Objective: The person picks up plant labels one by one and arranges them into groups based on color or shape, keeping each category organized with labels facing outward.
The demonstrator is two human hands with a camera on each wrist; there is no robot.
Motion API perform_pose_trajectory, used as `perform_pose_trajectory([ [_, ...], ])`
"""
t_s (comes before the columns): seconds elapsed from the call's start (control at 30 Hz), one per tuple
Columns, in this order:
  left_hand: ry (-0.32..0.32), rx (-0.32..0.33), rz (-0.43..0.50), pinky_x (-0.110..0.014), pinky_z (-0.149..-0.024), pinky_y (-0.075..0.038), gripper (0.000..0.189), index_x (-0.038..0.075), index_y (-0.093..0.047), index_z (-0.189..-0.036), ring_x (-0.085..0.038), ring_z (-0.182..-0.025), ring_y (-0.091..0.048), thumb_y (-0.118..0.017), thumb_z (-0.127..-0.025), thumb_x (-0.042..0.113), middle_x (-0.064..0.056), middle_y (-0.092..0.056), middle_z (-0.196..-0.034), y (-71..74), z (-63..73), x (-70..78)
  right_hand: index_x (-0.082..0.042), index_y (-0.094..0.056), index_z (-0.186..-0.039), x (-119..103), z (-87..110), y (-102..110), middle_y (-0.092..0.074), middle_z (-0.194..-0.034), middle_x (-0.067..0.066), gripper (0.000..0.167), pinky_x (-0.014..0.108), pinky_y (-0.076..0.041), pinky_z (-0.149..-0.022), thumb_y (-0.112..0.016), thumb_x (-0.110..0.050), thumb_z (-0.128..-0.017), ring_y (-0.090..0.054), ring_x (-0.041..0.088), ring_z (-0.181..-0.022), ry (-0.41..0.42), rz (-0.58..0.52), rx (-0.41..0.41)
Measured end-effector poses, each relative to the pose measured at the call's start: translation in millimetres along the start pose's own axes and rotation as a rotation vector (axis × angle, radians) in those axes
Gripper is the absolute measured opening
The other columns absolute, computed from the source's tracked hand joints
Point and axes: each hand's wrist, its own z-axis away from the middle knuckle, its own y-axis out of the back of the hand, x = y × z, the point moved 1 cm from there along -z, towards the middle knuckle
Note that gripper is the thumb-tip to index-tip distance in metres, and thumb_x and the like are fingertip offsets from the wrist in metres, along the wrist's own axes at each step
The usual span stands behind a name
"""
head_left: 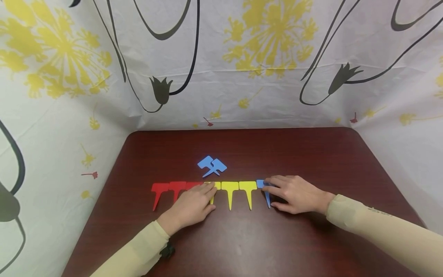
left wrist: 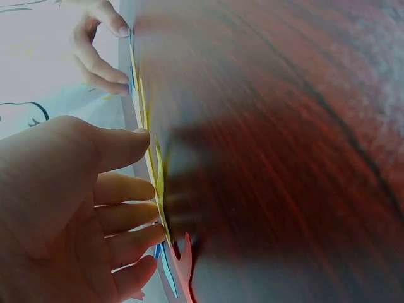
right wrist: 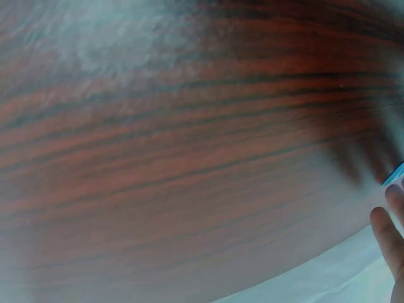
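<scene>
A row of T-shaped plastic plant labels lies on the table, heads side by side and pointed stems toward me. Three red labels (head_left: 160,187) are at the left, three yellow labels (head_left: 230,186) in the middle, and one blue label (head_left: 260,184) at the right end. My left hand (head_left: 189,207) rests its extended fingers over the leftmost yellow label and partly hides the third red one. At the right end, my right hand (head_left: 297,195) touches the blue label with its fingertips, its thumb beside the stem. Part of that label's head is hidden under the fingers.
Two more blue labels (head_left: 219,165) lie crossed behind the row. The dark red-brown table (head_left: 242,242) has rounded far corners. White patterned cloth (head_left: 221,96) hangs around its back and sides. A small black object (head_left: 167,251) shows by the left sleeve.
</scene>
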Motion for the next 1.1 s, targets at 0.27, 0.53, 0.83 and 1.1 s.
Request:
perform_pose_trajectory([
  [0.27, -0.005, 0.022, -0.002, -0.044, -0.108, -0.043, 0.067, 0.011, -0.053, -0.147, -0.029, -0.14, -0.045, -0.069, -0.092, 0.045, -0.011, -0.046, -0.153, -2.0, 0.0, 0.8, -0.011, -0.064, -0.135, -0.4, 1.7, -2.0, -0.06, -0.135, 0.008, 0.055, 0.042, -0.057, -0.087, -0.068, -0.04, -0.089, -0.063, 0.024, -0.117, -0.027, 0.014, -0.005],
  [0.53, -0.017, 0.031, 0.012, -0.044, -0.11, -0.041, 0.066, 0.01, -0.054, -0.147, -0.029, -0.14, -0.045, -0.069, -0.093, 0.044, -0.011, -0.047, -0.153, -2.7, 0.2, 1.6, -0.01, -0.065, -0.133, 0.9, -1.8, -1.6, -0.061, -0.134, 0.01, 0.052, 0.043, -0.058, -0.085, -0.07, -0.035, -0.088, -0.063, 0.024, -0.116, -0.025, 0.002, 0.009],
  [0.83, -0.063, 0.033, -0.002, -0.044, -0.114, -0.035, 0.064, 0.011, -0.051, -0.149, -0.029, -0.143, -0.04, -0.066, -0.095, 0.044, -0.012, -0.044, -0.155, 0.4, -5.5, 11.1, -0.013, -0.065, -0.132, 10.8, -41.1, 0.9, -0.062, -0.129, 0.005, 0.043, 0.04, -0.058, -0.082, -0.069, -0.026, -0.092, -0.062, 0.021, -0.114, -0.06, -0.017, 0.012],
  [1.1, -0.122, -0.023, -0.028, -0.045, -0.116, -0.033, 0.07, 0.015, -0.045, -0.153, -0.029, -0.145, -0.036, -0.061, -0.096, 0.051, -0.011, -0.039, -0.158, -3.7, -11.4, 22.1, -0.014, -0.067, -0.129, 24.3, -84.5, -15.0, -0.064, -0.125, 0.004, 0.038, 0.038, -0.058, -0.083, -0.069, -0.028, -0.094, -0.064, 0.019, -0.111, -0.045, -0.018, 0.02],
])
